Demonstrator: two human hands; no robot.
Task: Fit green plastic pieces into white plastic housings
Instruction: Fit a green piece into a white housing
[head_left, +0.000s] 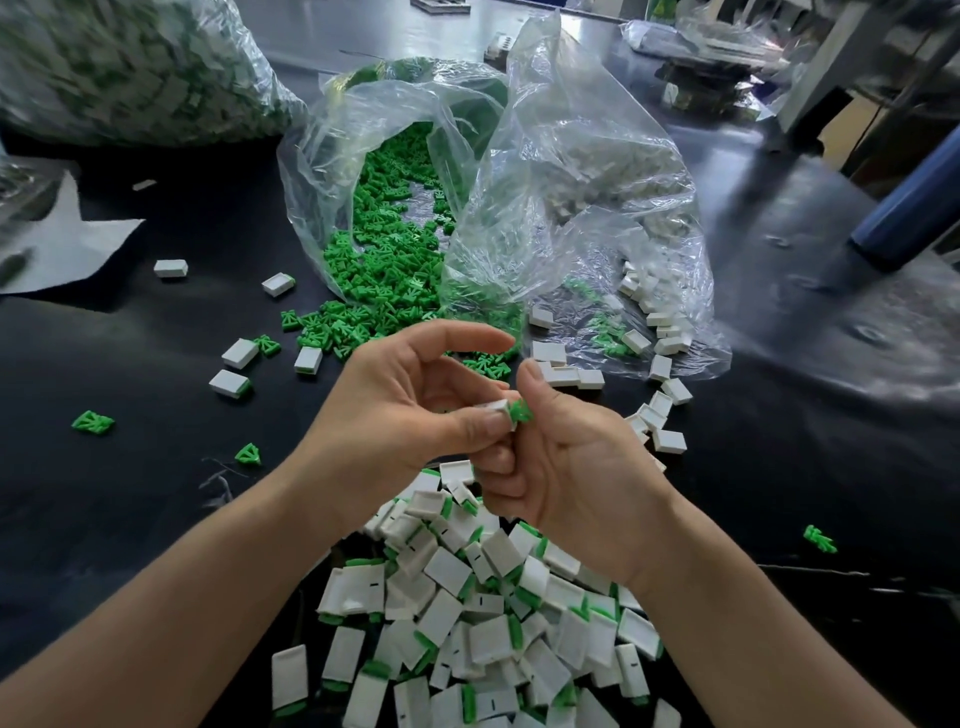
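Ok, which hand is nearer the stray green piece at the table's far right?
Right. The right hand sits up-left of the stray green piece; the left hand is farther left, beyond it.

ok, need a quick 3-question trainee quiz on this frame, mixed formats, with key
1. True or false: the left hand pinches a white housing.
2. The green piece at the right hand is: A) fully seated inside the housing; B) at the housing's open end, mostly exposed; C) lying on the table.
3. Short answer: what makes up the pile nearest the camera, below the hands?

Key: 1 true; 2 B; 3 white housings with green pieces fitted.
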